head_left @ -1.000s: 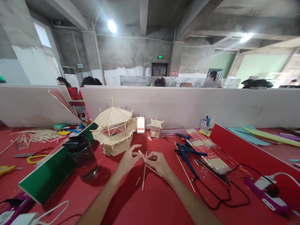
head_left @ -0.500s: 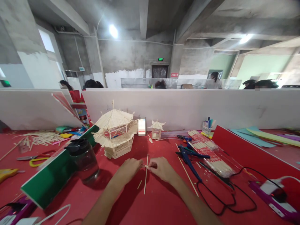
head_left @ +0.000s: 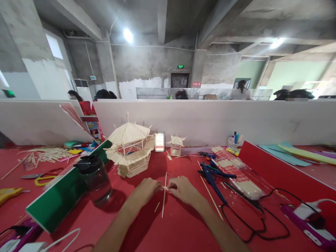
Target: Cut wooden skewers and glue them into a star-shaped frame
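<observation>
Between my two hands a short wooden stick lies crosswise over a longer wooden stick on the red table. My left hand pinches the short stick's left end, and my right hand pinches its right end. Fingertips of both hands are close to the crossing. A small stick offcut lies just left of the long stick. Beyond my hands stand a large pavilion model made of sticks and a small pavilion model.
At left, a water bottle stands beside a green divider. To the right lie a blue glue gun, packs of sticks, a black cable and a red divider. A white partition closes off the back.
My hands have shifted very slightly, and the short stick now looks more level across the long one. Everything in view has moved a little to the right.
</observation>
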Demonstrator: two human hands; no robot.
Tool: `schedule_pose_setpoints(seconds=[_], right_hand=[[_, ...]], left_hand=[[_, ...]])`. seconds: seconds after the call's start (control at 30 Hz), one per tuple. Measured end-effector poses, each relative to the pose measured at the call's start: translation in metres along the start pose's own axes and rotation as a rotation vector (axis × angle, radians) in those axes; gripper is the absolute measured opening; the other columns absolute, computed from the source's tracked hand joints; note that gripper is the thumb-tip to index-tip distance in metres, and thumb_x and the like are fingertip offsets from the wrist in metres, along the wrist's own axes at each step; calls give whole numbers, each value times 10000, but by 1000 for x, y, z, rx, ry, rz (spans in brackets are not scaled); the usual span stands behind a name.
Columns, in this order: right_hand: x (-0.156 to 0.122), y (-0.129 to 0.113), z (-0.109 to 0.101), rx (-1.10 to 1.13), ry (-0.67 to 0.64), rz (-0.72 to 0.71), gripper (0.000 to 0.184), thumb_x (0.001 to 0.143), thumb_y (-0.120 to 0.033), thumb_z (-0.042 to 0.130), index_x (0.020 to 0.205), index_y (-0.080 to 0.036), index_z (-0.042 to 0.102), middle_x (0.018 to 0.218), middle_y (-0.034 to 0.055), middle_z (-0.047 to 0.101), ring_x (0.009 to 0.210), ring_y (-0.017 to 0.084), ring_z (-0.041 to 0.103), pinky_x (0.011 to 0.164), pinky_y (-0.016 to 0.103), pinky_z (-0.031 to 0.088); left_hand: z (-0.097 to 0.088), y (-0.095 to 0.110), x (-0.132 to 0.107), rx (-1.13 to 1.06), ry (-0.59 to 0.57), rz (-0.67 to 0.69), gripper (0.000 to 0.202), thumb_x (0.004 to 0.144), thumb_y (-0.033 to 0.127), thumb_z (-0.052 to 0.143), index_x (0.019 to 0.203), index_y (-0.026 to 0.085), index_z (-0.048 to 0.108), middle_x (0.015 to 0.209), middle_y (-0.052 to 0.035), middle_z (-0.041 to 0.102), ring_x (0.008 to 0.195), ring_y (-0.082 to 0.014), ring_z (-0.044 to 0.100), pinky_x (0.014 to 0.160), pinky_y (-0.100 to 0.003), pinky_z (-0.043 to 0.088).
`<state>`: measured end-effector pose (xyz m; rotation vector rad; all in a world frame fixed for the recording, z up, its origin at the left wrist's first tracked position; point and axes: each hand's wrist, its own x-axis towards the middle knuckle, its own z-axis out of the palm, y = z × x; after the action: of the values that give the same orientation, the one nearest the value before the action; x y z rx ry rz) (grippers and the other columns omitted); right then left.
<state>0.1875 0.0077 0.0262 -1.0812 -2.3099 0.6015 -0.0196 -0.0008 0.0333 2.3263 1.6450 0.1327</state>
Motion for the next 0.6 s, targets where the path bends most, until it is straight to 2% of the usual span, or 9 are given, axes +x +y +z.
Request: schedule_pose_setpoints(seconds=[0.1, 0.2, 0.4, 0.6], right_hand=[[0, 2, -1, -32, -13, -2, 168, 818, -136, 568, 778, -182, 724, 715, 21, 734, 643, 138, 621, 616, 211, 346], [0, 6, -1, -81, -14, -10, 181, 817, -127, 562, 802, -187, 732, 761, 32, 748, 687, 150, 644, 636, 218, 354], [-1, 11, -1, -179, -99, -128, 198, 835, -101, 558, 835, -214, 721, 786, 15, 745, 730, 150, 647, 699, 222, 371], [0, 9, -5, -288, -91, -148, 170, 881, -149, 560, 800, -197, 702, 742, 22, 721, 691, 146, 612, 633, 232, 312]], left_hand=[[-1, 1, 0, 92, 19, 27, 306, 957, 296, 460, 871, 177, 728, 833, -133, 731, 835, -256, 699, 714, -278, 426], [-2, 3, -3, 85, 13, 67, 297, 954, 299, 472, 863, 178, 728, 823, -129, 733, 813, -242, 705, 686, -267, 419], [-6, 6, -12, 135, -33, 145, 291, 962, 341, 467, 893, 213, 719, 849, -115, 742, 831, -252, 717, 658, -261, 431], [-6, 15, -11, 178, -30, 67, 284, 977, 331, 445, 1028, 233, 707, 934, -126, 747, 898, -273, 716, 734, -295, 476]])
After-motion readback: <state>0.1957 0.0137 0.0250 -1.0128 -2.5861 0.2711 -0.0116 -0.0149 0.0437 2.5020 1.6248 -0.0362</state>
